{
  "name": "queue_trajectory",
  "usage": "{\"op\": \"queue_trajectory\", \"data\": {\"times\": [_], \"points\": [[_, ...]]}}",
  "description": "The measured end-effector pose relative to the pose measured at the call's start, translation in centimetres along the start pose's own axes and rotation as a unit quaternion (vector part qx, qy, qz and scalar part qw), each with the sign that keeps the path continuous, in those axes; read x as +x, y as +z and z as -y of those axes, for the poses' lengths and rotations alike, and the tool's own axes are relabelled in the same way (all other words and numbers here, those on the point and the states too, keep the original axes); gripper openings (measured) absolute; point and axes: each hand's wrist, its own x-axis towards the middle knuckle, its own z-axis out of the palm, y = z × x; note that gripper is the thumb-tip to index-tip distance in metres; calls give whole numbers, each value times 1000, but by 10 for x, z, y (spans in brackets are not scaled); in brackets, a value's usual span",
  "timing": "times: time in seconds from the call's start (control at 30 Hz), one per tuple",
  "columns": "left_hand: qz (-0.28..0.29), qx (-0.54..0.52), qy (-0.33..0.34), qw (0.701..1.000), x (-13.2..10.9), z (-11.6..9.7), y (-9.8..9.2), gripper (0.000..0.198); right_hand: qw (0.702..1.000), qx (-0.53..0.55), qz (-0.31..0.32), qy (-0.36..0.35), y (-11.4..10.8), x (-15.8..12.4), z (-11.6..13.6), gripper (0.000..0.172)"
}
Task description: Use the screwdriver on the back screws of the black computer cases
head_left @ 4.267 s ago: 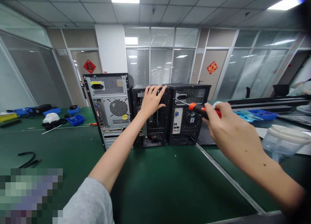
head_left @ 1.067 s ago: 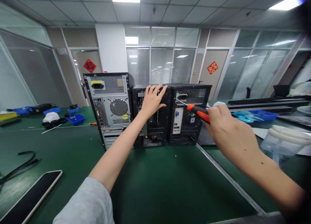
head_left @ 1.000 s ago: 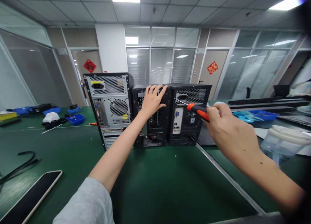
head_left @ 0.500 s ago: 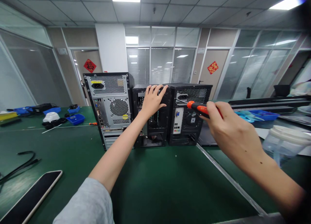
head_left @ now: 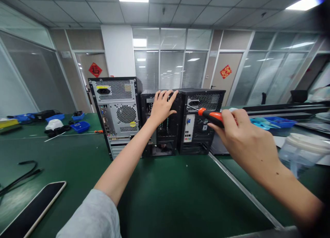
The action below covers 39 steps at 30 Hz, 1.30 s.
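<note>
Three computer cases stand side by side with their back panels facing me. My left hand (head_left: 163, 107) lies with spread fingers against the upper back of the middle black case (head_left: 171, 134). In my right hand (head_left: 244, 134) is a red and black screwdriver (head_left: 211, 116), pointing left. Its thin shaft reaches the back of the right black case (head_left: 203, 138), near the power socket and the left edge; whether the tip touches a screw is too small to tell. The silver-backed case (head_left: 121, 110) on the left is taller than the others.
On the green table (head_left: 165, 196) lie a phone (head_left: 33, 210) and a black cable (head_left: 28, 172) at left. Small blue trays (head_left: 80, 127) sit behind them. A clear plastic jar (head_left: 301, 152) and another blue tray (head_left: 281, 122) are at right.
The fingers of my right hand have shifted and turned slightly around the screwdriver handle. My left hand and the cases have not moved.
</note>
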Motion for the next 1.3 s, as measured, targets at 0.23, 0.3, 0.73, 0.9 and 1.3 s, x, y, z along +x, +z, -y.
{"op": "queue_trajectory", "data": {"times": [0.23, 0.3, 0.73, 0.9, 1.3], "points": [[-5, -3, 2, 1000, 1, 1, 2, 83, 1000, -13, 17, 12, -3, 0, 0, 38], [-9, -5, 4, 1000, 1, 1, 3, 85, 999, -11, 25, 17, -3, 0, 0, 38], [-6, 0, 1, 1000, 0, 1, 2, 82, 994, -15, 96, 46, -7, 4, -1, 48], [-10, -1, 3, 1000, 0, 0, 2, 81, 992, -9, 110, 59, -9, 6, 0, 51], [-4, -1, 0, 1000, 0, 0, 2, 82, 990, 5, 103, 101, -3, 5, 2, 56]]}}
